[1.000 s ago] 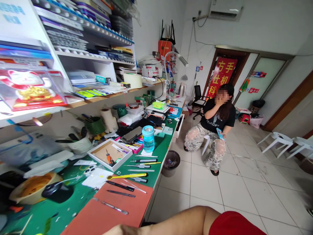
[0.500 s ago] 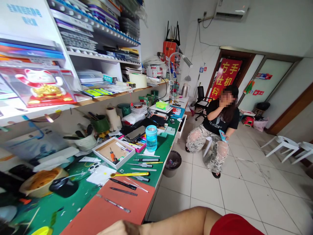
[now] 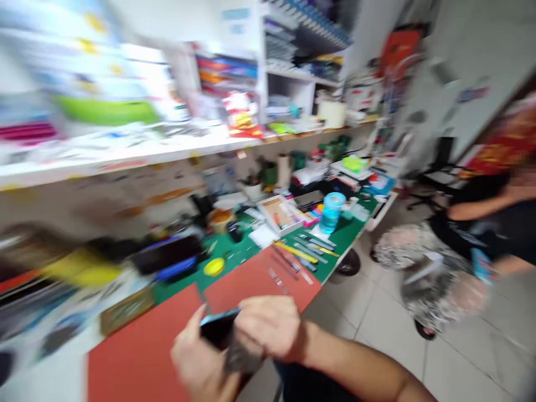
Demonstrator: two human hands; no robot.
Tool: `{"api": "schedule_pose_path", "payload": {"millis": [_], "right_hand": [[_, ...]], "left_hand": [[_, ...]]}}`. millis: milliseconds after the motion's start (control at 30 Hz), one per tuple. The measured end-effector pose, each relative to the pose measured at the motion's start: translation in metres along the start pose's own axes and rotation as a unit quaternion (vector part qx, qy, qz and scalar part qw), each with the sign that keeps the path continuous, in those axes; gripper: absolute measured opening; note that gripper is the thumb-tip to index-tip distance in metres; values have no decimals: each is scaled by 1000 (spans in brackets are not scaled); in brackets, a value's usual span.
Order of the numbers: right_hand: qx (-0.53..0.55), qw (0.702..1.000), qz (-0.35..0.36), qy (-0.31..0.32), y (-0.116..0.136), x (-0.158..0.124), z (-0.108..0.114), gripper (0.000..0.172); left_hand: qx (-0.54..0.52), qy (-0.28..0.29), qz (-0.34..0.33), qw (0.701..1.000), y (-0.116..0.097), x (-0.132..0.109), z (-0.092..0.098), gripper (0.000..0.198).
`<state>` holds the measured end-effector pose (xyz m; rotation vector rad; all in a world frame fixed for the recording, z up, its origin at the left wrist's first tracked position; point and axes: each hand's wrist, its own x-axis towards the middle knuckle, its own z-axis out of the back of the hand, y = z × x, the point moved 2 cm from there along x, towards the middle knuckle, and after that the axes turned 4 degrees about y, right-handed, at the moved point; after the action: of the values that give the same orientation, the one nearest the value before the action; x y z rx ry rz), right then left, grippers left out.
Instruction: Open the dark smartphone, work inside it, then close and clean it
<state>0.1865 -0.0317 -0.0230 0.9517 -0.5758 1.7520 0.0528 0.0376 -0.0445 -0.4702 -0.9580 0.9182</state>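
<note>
lower middle: left hand [image 3: 196,357] and right hand [image 3: 268,329] grip a dark phone [image 3: 218,329], fingers pressed against it; blue bottle [image 3: 332,213] on desk [image 3: 345,237], right of centre.

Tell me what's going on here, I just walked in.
A person's left hand and right hand hold a dark phone with a blue edge, above an orange-red mat on a cluttered workbench. The view is blurred. Small tools lie along the bench beyond the hands. Another person crouches to the right, holding something blue.
</note>
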Motion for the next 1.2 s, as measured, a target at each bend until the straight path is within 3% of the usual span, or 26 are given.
{"api": "schedule_pose_path", "payload": {"millis": [67, 167, 700, 867, 1200], "right_hand": [[65, 997, -15, -39, 2, -2, 6, 12], [127, 990, -28, -50, -1, -2, 11, 25], [108, 993, -27, -36, 5, 7, 12, 33], [117, 992, -12, -39, 6, 6, 11, 28], [134, 990, -26, -41, 7, 6, 11, 38]], "left_hand": [[55, -36, -40, 997, 9, -12, 5, 68], [79, -57, -110, 989, 11, -17, 3, 59], [78, -85, -123, 986, 6, -14, 2, 57], [77, -85, -123, 986, 6, -14, 2, 58], [93, -61, -114, 987, 9, -18, 4, 61]]}}
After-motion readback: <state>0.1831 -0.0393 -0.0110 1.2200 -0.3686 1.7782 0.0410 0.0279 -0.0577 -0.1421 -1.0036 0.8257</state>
